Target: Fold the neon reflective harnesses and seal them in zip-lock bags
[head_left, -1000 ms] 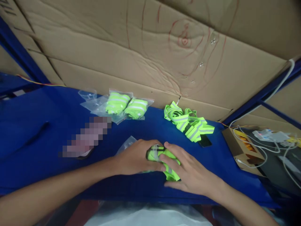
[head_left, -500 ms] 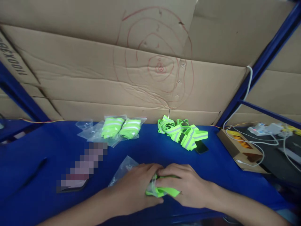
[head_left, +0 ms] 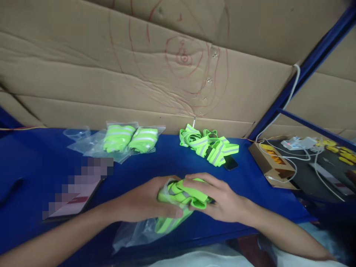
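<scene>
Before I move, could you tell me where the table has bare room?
The blue table looks bare between the bagged bands and the loose bands, and between the cardboard box and the right hand. It is crowded where that hand and the left hand hold the green bundle, and by the phone.

The place is presenting as a workshop or packing station. A blue-covered counter [head_left: 133,167] is running across the frame, and creased cardboard sheeting [head_left: 69,74] bearing hand-drawn red rings is serving as a wall behind it. A blue metal upright [head_left: 308,66] is standing at the upper right, with a white cable [head_left: 293,87] hanging along it. Bagged reflective bands [head_left: 130,139] are lying left of centre beside clear plastic bags [head_left: 86,142]; loose reflective bands [head_left: 211,144] are lying in a heap right of centre. At the right, an open cardboard box [head_left: 274,167] is sitting near tangled cables and small yellow items [head_left: 343,154] on a dark surface [head_left: 308,163].
</scene>
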`<act>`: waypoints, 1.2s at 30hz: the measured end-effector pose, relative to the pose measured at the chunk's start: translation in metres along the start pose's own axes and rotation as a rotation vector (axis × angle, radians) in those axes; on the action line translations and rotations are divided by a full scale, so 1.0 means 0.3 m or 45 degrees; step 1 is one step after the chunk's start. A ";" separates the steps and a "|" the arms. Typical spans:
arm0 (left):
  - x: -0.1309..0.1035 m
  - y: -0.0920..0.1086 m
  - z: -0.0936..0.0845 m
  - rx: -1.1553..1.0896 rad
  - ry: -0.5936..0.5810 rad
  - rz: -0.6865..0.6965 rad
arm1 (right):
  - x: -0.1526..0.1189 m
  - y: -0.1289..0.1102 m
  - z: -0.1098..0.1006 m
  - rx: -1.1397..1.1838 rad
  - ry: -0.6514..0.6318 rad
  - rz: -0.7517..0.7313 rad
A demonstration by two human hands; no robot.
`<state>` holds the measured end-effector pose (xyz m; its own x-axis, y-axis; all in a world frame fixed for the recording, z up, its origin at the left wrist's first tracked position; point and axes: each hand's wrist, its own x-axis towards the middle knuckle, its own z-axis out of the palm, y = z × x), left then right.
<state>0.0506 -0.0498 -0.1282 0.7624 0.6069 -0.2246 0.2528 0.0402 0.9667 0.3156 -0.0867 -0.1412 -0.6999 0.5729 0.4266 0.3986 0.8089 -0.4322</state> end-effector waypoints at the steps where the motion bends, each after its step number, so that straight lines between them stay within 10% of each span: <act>1: 0.000 0.002 0.009 -0.035 -0.044 -0.003 | -0.002 -0.001 -0.001 0.036 0.034 0.001; 10: 0.030 0.050 0.045 0.270 -0.024 -0.054 | 0.045 -0.006 0.009 0.178 0.143 0.095; 17: 0.047 0.011 0.033 -0.090 -0.070 0.065 | 0.041 -0.004 0.028 0.380 0.388 0.315; 24: 0.049 0.001 0.038 0.159 0.095 0.139 | 0.055 -0.004 0.040 0.133 0.449 0.054; 36: 0.045 -0.009 0.035 0.158 0.086 0.082 | 0.078 -0.034 0.011 0.438 -0.079 0.024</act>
<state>0.0665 -0.0499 -0.1350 0.7387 0.6572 -0.1497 0.2794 -0.0964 0.9553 0.2931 -0.0820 -0.1292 -0.7331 0.5698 0.3714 0.1963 0.7000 -0.6866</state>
